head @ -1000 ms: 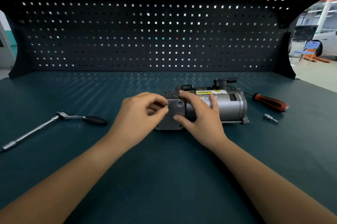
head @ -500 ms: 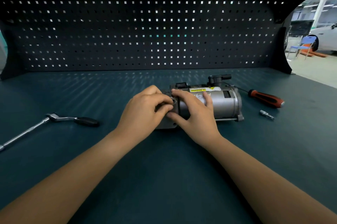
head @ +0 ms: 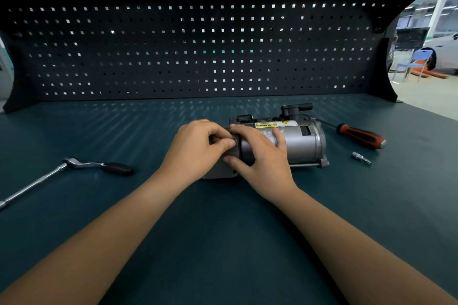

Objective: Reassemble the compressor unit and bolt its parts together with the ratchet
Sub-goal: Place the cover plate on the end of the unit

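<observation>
A grey metal compressor unit point(head: 297, 143) lies on its side on the dark green bench, with a yellow warning label on top. Its flat end plate point(head: 220, 170) faces left. My right hand point(head: 260, 156) grips the cylinder body just behind that plate, thumb below and fingers over the top. My left hand point(head: 198, 148) is bunched against the plate's upper part, fingertips pinching something small there that I cannot make out. The ratchet point(head: 81, 164), with a black grip and a long extension bar, lies on the bench to the left, untouched.
A screwdriver with a red and black handle point(head: 361, 136) lies right of the compressor, and a small metal bit point(head: 361, 158) sits in front of it. A black pegboard point(head: 198, 44) walls off the back of the bench.
My left hand has closed in over the end plate, which showed plainly a second ago, and now covers most of it. My right hand keeps its hold on the body.
</observation>
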